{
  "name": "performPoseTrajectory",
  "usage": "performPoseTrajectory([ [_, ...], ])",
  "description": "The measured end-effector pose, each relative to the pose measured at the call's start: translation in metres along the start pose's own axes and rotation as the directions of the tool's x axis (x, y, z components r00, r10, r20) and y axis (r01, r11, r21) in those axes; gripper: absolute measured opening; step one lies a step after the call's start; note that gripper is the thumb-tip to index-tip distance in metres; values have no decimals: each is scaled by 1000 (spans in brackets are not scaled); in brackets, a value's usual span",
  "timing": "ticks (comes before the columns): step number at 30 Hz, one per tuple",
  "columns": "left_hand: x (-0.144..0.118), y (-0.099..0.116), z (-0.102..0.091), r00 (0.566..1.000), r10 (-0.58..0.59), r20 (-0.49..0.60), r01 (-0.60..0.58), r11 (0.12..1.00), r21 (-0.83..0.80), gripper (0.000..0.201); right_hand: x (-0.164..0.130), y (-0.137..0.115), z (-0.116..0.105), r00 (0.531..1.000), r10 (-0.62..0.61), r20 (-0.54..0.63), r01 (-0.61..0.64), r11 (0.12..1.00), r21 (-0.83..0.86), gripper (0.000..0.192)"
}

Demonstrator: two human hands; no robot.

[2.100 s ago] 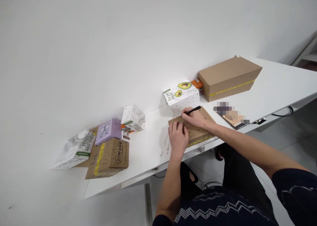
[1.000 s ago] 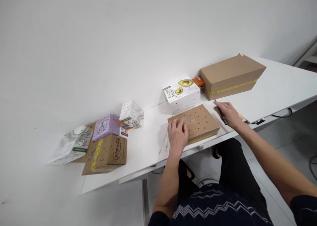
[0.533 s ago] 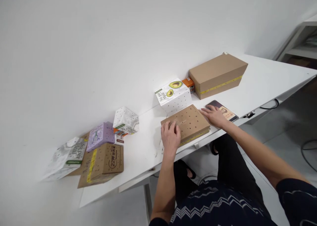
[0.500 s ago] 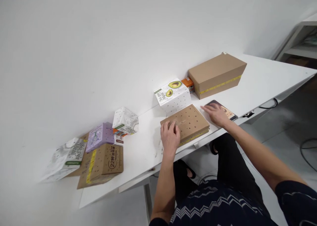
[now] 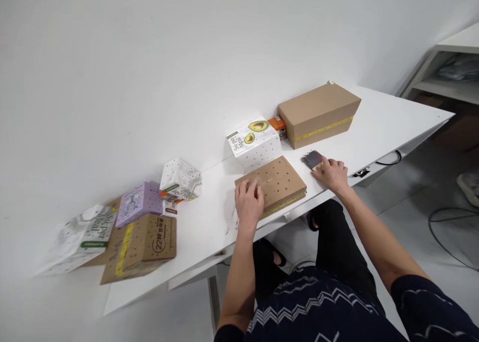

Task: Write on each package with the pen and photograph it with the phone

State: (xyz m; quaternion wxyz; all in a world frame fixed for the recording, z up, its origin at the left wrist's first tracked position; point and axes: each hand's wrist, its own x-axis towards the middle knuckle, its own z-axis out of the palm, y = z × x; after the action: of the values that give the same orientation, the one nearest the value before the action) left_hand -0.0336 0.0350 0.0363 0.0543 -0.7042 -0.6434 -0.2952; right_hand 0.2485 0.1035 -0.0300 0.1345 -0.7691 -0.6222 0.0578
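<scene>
My left hand (image 5: 249, 201) is curled over the left front corner of a low brown cardboard box (image 5: 282, 179) with dark dots and a yellow tape strip. To the right, my right hand (image 5: 334, 174) has its bent fingers and thumb on the near right part of a flat rectangular item (image 5: 313, 158), dark with a tan area. Part of this item is hidden under the hand, and its kind is unclear. Behind the dotted box stands a white Super Meal box (image 5: 258, 150) with avocado pictures.
A long cardboard box (image 5: 322, 115) with yellow tape stands by the wall, beside a small orange box (image 5: 277, 124). Further left are a white box (image 5: 181, 179), a purple box (image 5: 139, 204), a brown printed box (image 5: 157, 239) and another white box (image 5: 84, 234). A shelf (image 5: 430, 85) stands at right.
My right hand has moved from above the flat item's middle to its near right part, closing its fingers there. My left hand stays on the dotted box. The view has shifted slightly right.
</scene>
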Motion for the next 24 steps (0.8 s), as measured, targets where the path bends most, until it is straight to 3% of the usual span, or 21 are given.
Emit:
performPoseTrajectory([
  [4,-1,0,0,1000,0,-10,0,1000,-1,29,3,-1,-9,999,47,13,-48,997,63,72],
  [7,-2,-1,1,1000,12,-22,-12,1000,8,29,-1,6,-22,984,171,43,-175,913,368,78],
  [8,-2,-1,1,1000,19,-25,-19,1000,12,29,-4,10,-28,973,214,84,-226,817,530,78],
  [10,-2,-2,1,999,29,-27,-28,999,17,29,-16,17,-43,951,232,206,-297,492,818,73],
  [12,-2,-2,2,999,29,-29,-28,999,20,29,-34,20,-61,943,156,294,-315,128,941,63],
  [13,-2,-1,2,999,28,-29,-28,999,22,29,-44,19,-70,948,101,301,-302,-11,953,60],
  [15,-3,-1,2,999,26,-30,-25,999,25,28,-66,12,-85,962,-9,273,-270,-191,944,59],
  [17,-4,0,1,999,20,-27,-19,999,27,27,-86,-3,-95,953,-107,282,-301,-297,906,59],
  [20,-3,3,-2,1000,-6,-4,6,1000,14,27,-113,-37,-97,868,-317,382,-487,-389,782,60],
  [24,5,8,-10,990,-118,80,129,981,-145,30,-147,-86,-82,612,-618,493,-783,-386,487,54],
])
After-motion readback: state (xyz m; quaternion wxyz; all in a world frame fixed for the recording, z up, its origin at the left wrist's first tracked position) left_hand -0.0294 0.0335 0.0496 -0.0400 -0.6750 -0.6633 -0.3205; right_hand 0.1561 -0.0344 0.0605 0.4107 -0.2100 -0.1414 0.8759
